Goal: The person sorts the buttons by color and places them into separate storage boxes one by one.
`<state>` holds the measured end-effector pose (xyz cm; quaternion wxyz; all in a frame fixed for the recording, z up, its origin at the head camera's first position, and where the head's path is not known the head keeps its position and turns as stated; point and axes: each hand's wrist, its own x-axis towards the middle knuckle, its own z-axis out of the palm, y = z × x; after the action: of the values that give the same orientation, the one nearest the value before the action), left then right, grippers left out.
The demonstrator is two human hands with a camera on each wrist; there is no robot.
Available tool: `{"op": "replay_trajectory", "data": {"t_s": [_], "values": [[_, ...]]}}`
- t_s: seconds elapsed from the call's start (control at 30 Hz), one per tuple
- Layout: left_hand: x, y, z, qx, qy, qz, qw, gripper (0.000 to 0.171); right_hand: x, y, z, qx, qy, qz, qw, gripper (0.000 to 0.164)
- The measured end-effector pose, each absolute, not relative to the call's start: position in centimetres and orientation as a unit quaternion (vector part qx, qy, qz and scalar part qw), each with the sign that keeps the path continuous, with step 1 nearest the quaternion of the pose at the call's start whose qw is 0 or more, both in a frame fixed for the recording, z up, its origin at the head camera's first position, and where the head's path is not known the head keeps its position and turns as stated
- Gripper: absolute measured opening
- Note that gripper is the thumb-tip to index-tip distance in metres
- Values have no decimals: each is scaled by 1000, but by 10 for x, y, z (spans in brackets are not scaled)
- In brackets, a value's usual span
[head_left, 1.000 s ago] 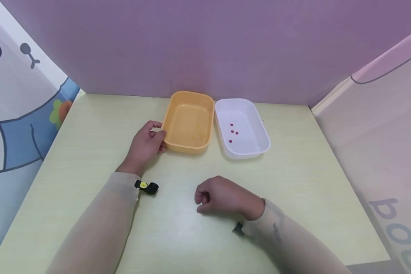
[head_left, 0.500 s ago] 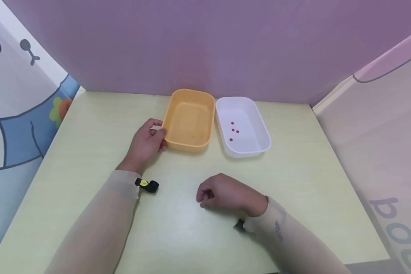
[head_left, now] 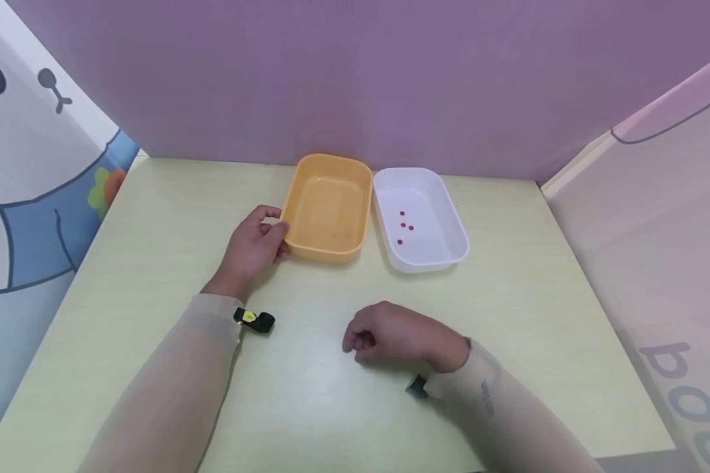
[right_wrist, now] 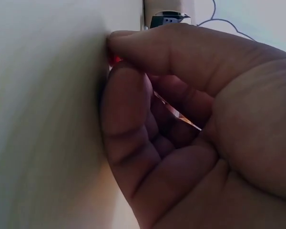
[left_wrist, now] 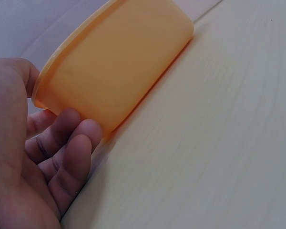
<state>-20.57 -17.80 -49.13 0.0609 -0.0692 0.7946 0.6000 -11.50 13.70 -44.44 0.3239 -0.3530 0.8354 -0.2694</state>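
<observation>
My left hand [head_left: 253, 248] holds the near left side of an orange tray [head_left: 355, 255], one digit over the rim and several bent fingers against its outer wall in the left wrist view. The tray stands on the table. My right hand [head_left: 399, 334] is low over the table in front of the trays, fingers curled. In the right wrist view, a small shiny red piece [right_wrist: 114, 58] shows between the thumb and a fingertip close to the tabletop; most of it is hidden. Several small red round pieces [head_left: 411, 228] lie in the white tray [head_left: 444, 246] at the right.
Both trays stand near the purple back wall [head_left: 355, 79], side by side on the pale table [head_left: 509, 295]. Printed panels [head_left: 35, 197] enclose the left and right sides. Black straps [head_left: 254, 321] hang at the sleeve cuffs.
My right hand has moved slightly to the right over the table, its fingers still curled. My left hand keeps its hold on the orange tray. The view has shifted a little.
</observation>
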Motion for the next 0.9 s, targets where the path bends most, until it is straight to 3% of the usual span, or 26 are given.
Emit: {"op": "replay_trajectory", "data": {"t_s": [0.23, 0.9], "values": [[-206, -177, -491, -68, 795, 600, 62, 37, -114, 138, -445, -362, 847, -249, 299, 13], [-207, -178, -492, -65, 794, 601, 59, 36, -117, 141, -440, -385, 835, -245, 308, 20]]}}
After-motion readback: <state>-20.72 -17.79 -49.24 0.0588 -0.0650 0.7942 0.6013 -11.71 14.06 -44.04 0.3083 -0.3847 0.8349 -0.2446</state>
